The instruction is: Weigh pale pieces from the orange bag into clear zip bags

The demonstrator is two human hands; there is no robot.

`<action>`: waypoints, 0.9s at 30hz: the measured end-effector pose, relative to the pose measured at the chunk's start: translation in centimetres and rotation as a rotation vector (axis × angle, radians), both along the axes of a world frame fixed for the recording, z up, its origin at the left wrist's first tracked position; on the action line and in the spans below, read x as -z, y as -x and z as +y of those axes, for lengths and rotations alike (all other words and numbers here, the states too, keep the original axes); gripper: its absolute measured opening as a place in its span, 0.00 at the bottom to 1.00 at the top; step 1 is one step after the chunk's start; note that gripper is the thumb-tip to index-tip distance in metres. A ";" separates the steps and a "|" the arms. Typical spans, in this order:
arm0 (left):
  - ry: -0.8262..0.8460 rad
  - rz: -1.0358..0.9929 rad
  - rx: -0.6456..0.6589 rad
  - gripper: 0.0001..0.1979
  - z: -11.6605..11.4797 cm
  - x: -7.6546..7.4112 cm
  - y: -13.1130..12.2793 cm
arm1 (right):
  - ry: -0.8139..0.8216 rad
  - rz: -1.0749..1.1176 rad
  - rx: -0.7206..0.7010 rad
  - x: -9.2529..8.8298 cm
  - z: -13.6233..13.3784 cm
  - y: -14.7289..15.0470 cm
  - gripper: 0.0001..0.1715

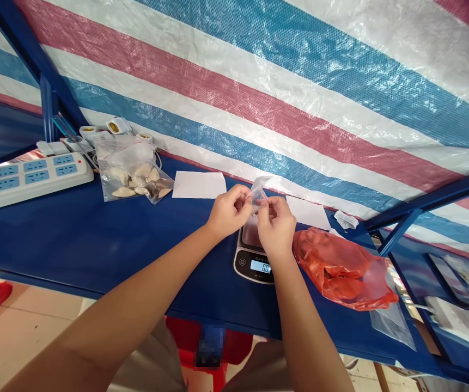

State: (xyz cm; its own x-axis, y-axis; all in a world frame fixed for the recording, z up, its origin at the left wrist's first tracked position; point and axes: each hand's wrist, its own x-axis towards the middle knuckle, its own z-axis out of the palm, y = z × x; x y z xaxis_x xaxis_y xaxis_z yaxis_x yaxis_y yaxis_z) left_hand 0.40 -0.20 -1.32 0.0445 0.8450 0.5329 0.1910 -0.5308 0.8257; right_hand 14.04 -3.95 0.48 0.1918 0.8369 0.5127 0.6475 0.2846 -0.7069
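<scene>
A striped tarpaulin (pixel 259 92) backs the blue table (pixel 95 239), keeping a power strip (pixel 25 179), a bag of pale dumplings (pixel 136 177), a red plastic bag (pixel 336 269) and a digital scale (pixel 253 256) within reach. Above the scale, the left hand (pixel 230 211) and right hand (pixel 275 228) pinch a small clear plastic bag (pixel 260 190), holding it off the weighing pan.

clear plastic bag (pixel 260 188), glossy red plastic bag (pixel 338 269), rough woven plastic tarp (pixel 259 103)

The small screen (pixel 260 266) on the kitchen scale (pixel 244 265) glows blue and shows the number 0.0, and the tiny words printed just above it are too small to read, so only that number can be read.
</scene>
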 end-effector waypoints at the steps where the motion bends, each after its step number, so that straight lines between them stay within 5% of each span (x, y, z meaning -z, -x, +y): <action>1: -0.017 0.009 -0.008 0.02 0.0 0.1 0.0 | -0.007 -0.005 0.001 0.0 0.0 0.1 0.11; 9: -0.244 0.127 -0.089 0.03 0.0 0.5 -0.1 | 0.028 0.030 -0.063 -0.5 -0.5 0.5 0.13; 17: -0.246 0.179 -0.203 0.07 1.1 1.2 0.4 | -0.036 -0.297 0.106 -0.8 -0.5 1.0 0.15; 22: -0.141 0.137 -0.267 0.07 2.5 1.8 1.1 | -0.036 -0.215 0.197 -2.4 -8.1 -3.2 0.14; 25: -0.117 0.135 -0.238 0.07 2.8 1.9 1.0 | 0.227 -0.301 0.470 -1.2 -13.5 -8.6 0.13; 27: -0.107 0.140 -0.204 0.07 2.6 2.0 0.7 | 0.306 -0.427 0.425 0.5 -15.2 -11.8 0.16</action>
